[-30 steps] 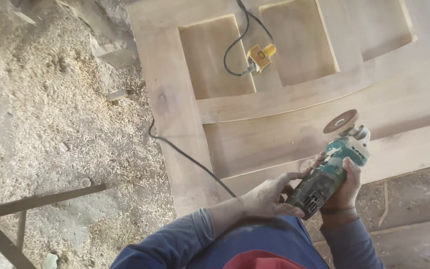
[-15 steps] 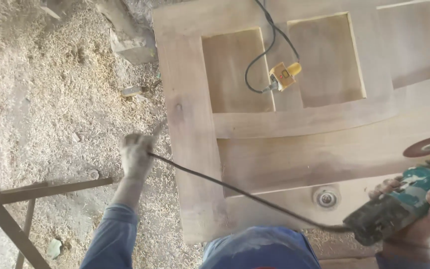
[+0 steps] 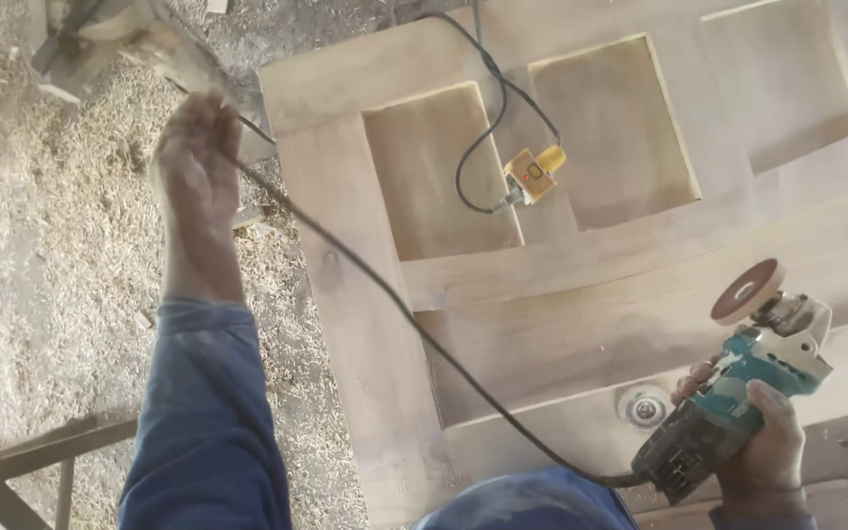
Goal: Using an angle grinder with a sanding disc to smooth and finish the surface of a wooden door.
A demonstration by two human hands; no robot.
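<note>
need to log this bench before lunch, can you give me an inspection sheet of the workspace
surface: wooden door lying flat, recessed panels, dusty
job's things: teal angle grinder with reddish disc raised off the wood
clutter: round metal fitting and yellow plug block on the door
grippers: left hand holds the black cord out to the side; right hand grips the grinder body
cables: cord runs taut across the door to the grinder's rear
surroundings: sawdust-covered floor, metal frame lower left

1 head view looks steeply down, close over the wooden door point(image 3: 581, 294).
</note>
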